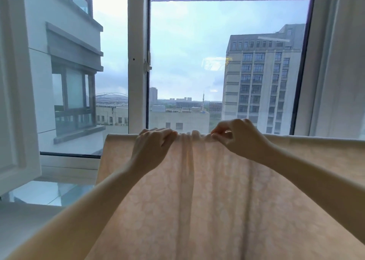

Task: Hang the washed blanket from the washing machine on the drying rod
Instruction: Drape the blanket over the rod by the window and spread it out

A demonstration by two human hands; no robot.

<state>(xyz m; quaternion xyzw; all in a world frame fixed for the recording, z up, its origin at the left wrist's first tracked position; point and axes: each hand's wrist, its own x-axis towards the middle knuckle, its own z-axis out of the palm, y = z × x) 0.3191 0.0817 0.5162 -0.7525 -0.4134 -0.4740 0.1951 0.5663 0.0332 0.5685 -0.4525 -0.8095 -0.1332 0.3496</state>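
Observation:
A pale peach blanket (207, 200) with a faint white pattern hangs in front of me, draped over a rod that its top fold hides. Between my hands the top edge is bunched into several folds. My left hand (152, 147) lies over the top edge, fingers curled onto the cloth. My right hand (235, 137) pinches the bunched edge between thumb and fingers. The blanket spreads flat to the left and right of the hands and falls toward me.
A large window (227, 62) stands right behind the blanket, with a white frame post (137, 62) at centre left. An opened sash (17, 101) swings in at the left. White curtain fabric (341, 62) hangs at the right edge. Buildings show outside.

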